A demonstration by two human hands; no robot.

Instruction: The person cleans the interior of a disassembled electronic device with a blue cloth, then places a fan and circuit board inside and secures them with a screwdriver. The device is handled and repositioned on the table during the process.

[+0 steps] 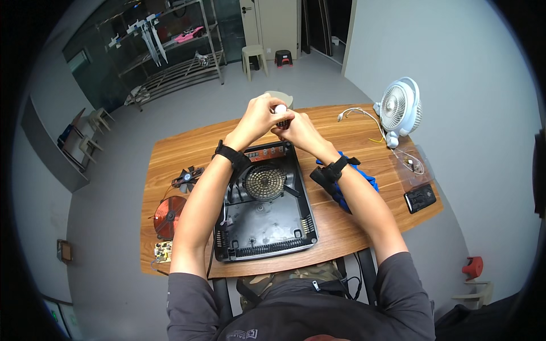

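Grey sleeves [193, 301] were closest, and out of them the bare forearms ran up and angled in toward each other. Picture everything around the open black casing [261, 221] on the wooden table [335, 244]: the left forearm [199, 210] lay over part of its left edge, while the right one passed off its right side, above a blue cloth [369, 179]. Left of the casing, nearest first, sat a little circuit board [163, 252], a copper-coloured coil [169, 218] and a black-bladed fan [185, 179].

The hands met just past the casing's far edge. The left hand [259, 117] was bent inward at the wrist, back of it up, fingers curled; the right hand [301, 129] came in from the right, knuckles up too. Both were clamped on a small dark thing with a white top [280, 109], mostly covered, so I couldn't tell where every fingertip sat. Beyond the casing, off right, stood a pale desk fan [398, 108].
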